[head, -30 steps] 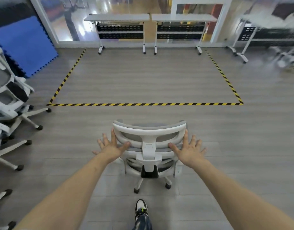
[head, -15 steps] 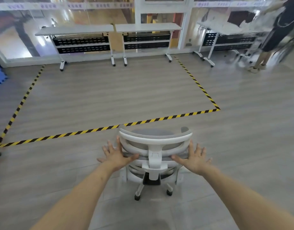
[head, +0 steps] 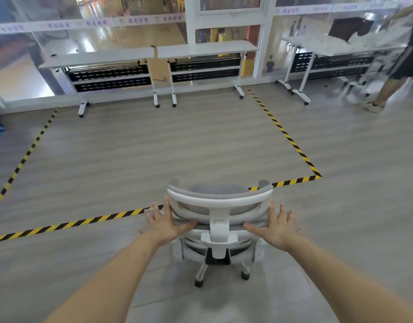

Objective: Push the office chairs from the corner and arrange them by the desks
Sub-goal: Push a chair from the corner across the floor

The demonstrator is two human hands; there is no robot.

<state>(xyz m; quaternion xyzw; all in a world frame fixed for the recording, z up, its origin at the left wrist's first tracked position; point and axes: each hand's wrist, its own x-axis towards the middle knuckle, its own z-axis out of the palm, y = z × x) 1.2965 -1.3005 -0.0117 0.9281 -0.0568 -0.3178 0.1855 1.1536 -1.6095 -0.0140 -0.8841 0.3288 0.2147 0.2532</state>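
Chair (head: 220, 207) on the floor (head: 154, 155), straddling the striped tape (head: 68, 223) | our left hand (head: 164, 223) and right hand (head: 274, 229) press flat on its backrest sides, fingers straight and spread | two desks (head: 154, 54) stand along the far glass wall | another person (head: 403, 64) at the far right.

Grey mesh cloth on the office chair (head: 220, 207), framed in smooth white plastic. Matt grey wood-grain floor (head: 154, 155) crossed by glossy yellow-black tape (head: 68, 223). Smooth white-topped desks (head: 154, 54), black perforated metal panels.
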